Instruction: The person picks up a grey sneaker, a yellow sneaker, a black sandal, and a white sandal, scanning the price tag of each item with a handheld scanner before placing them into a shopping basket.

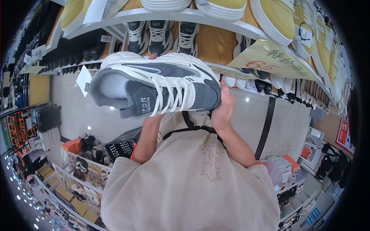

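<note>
A grey and white sneaker (pixel 173 90) is held up in front of my chest, its toe to the right and its heel to the left. White laces cross its grey mesh, and the tongue carries "SPOR FASHION" lettering. A white paper tag (pixel 83 81) hangs at the heel. My right hand (pixel 224 107) grips the toe end, thumb on the toe's edge. From below, my left hand (pixel 154 117) supports the shoe's middle; most of it is hidden behind the shoe, with a fingertip showing over the far sole edge.
Similar grey sneakers (pixel 158 37) stand on a wooden shelf (pixel 216 40) just beyond. Above, yellow shoes (pixel 271 19) line a white-edged shelf. A price sign (pixel 271 59) reading 65 hangs at right. Low shoe racks (pixel 86 169) stand behind me, on both sides.
</note>
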`<state>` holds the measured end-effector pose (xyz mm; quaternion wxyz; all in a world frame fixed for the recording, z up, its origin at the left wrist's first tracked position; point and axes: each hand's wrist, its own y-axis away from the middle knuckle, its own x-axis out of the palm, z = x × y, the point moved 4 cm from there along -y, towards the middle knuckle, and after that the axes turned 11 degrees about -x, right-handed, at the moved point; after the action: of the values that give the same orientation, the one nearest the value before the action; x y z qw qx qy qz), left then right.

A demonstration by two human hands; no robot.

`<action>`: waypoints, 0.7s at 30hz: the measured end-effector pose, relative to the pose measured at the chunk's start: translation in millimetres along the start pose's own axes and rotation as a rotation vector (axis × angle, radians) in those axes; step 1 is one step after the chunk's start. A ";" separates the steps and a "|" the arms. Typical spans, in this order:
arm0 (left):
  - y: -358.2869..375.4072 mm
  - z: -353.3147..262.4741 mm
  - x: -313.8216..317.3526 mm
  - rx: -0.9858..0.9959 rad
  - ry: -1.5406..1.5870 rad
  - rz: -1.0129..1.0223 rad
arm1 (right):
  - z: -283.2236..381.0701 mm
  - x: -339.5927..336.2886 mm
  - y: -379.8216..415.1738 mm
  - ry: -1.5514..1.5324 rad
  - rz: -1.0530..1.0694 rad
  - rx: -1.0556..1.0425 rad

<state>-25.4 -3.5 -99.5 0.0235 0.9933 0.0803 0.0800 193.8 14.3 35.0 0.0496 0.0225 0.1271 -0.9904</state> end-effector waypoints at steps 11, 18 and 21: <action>30.1 40.6 -5.5 -0.039 -0.534 -0.151 | -16.5 -6.9 23.8 -0.101 0.016 0.030; 49.4 19.3 -22.3 -0.100 -0.366 -0.073 | -38.4 -19.2 36.2 -0.364 0.126 0.299; 54.4 11.0 -28.1 -0.126 -0.295 -0.040 | -15.3 -15.6 24.1 -0.458 0.242 0.259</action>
<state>-42.5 -62.1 -111.4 0.0990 0.9890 0.0907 -0.0623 212.3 -3.5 15.2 0.1914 -0.1807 -0.0186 -0.9646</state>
